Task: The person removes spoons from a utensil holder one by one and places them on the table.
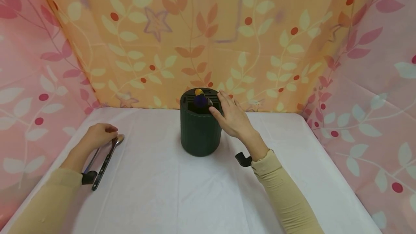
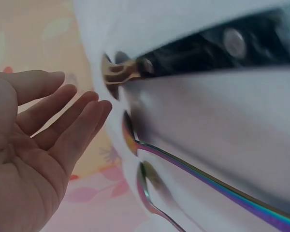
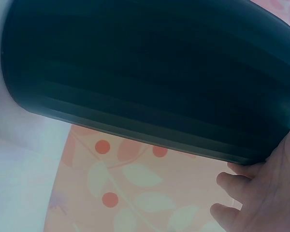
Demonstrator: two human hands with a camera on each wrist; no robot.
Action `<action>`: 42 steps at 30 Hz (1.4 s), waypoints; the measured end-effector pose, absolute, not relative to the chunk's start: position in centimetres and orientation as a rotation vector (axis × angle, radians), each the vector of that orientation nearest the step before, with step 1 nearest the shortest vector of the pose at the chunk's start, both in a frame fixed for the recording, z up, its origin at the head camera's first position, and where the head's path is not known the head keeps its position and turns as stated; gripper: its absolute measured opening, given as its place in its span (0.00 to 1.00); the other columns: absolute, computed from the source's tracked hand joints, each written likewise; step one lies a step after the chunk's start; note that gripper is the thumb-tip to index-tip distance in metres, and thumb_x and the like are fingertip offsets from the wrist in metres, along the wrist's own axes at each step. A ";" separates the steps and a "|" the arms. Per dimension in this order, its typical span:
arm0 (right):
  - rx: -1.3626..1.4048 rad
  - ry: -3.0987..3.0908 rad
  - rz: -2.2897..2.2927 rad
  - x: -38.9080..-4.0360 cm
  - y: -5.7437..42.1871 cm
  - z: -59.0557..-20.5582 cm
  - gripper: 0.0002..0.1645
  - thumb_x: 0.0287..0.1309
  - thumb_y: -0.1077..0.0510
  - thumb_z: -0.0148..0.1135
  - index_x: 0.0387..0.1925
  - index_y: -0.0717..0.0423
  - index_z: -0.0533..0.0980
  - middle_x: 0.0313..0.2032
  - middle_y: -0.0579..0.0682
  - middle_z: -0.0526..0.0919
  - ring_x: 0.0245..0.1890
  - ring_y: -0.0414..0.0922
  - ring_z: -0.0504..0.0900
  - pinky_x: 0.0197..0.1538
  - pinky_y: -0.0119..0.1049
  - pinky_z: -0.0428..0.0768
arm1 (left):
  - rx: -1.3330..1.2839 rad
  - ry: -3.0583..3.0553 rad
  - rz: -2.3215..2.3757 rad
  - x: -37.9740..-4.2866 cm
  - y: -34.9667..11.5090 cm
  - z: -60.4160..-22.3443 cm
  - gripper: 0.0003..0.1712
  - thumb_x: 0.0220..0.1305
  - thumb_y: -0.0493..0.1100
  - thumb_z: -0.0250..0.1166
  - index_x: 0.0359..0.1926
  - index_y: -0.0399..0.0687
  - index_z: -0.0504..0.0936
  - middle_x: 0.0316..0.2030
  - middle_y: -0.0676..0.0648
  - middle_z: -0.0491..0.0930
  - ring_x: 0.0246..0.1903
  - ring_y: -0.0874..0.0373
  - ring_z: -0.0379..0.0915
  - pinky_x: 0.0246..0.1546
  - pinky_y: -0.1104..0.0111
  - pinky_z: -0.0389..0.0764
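My left hand hovers at the left of the table, close over several spoons. In the left wrist view its fingers are loosely bent and hold nothing. A spoon with a black riveted handle lies nearest it on the right. Beside that are a spoon with a rainbow-coloured handle and another spoon, partly cut off. My right hand rests on the right rim of a dark green cylindrical holder, thumb at the front, fingers spread behind. The holder stands upright with slots in its top.
A yellow and dark purple object sticks up from the holder's top opening; its kind is unclear. A white cloth covers the table. Leaf-patterned curtains close off the back and both sides.
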State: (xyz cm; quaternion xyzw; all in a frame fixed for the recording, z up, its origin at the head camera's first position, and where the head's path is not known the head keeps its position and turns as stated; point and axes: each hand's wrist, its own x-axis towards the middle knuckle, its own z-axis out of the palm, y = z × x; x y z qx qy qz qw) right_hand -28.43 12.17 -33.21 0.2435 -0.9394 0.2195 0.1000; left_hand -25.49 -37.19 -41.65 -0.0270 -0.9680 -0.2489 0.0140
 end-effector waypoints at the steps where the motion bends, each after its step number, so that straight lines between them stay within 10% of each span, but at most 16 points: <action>1: 0.719 -2.777 0.650 -28.5 12.2 -33.2 0.60 0.69 0.18 0.24 0.83 0.56 0.49 0.83 0.49 0.46 0.81 0.51 0.51 0.82 0.53 0.38 | -0.085 -3.010 -0.785 -25.4 -37.0 -41.5 0.23 0.74 0.45 0.62 0.55 0.27 0.82 0.49 0.29 0.84 0.50 0.31 0.79 0.48 0.41 0.80; 11: 0.723 -2.780 0.669 -28.5 12.2 -33.3 0.60 0.69 0.17 0.24 0.83 0.56 0.49 0.83 0.50 0.46 0.82 0.51 0.50 0.82 0.53 0.37 | -0.072 -2.771 -0.925 -23.7 -33.4 -38.7 0.24 0.79 0.50 0.57 0.63 0.37 0.80 0.55 0.29 0.82 0.55 0.31 0.77 0.53 0.39 0.78; 19: 0.723 -2.775 0.657 -28.4 12.2 -33.1 0.59 0.70 0.18 0.25 0.83 0.56 0.49 0.83 0.50 0.47 0.81 0.51 0.51 0.82 0.53 0.38 | -0.120 -2.453 -1.077 -22.9 -28.1 -35.4 0.19 0.76 0.45 0.63 0.62 0.43 0.83 0.55 0.37 0.85 0.54 0.44 0.83 0.40 0.90 0.72; 25: 0.724 -2.781 0.664 -28.3 12.2 -33.0 0.58 0.71 0.19 0.26 0.83 0.56 0.49 0.83 0.50 0.46 0.81 0.51 0.51 0.82 0.53 0.38 | -0.200 -2.280 -1.208 -22.6 -24.6 -33.6 0.19 0.74 0.42 0.66 0.62 0.45 0.85 0.55 0.42 0.86 0.47 0.79 0.76 0.48 0.87 0.75; 42: 0.719 -2.785 0.651 -28.4 12.1 -33.2 0.59 0.69 0.18 0.24 0.83 0.55 0.49 0.83 0.48 0.46 0.81 0.50 0.51 0.82 0.52 0.38 | -0.512 -2.030 -1.407 -23.0 -16.4 -29.9 0.18 0.70 0.33 0.67 0.60 0.43 0.85 0.54 0.47 0.85 0.51 0.57 0.82 0.53 0.75 0.82</action>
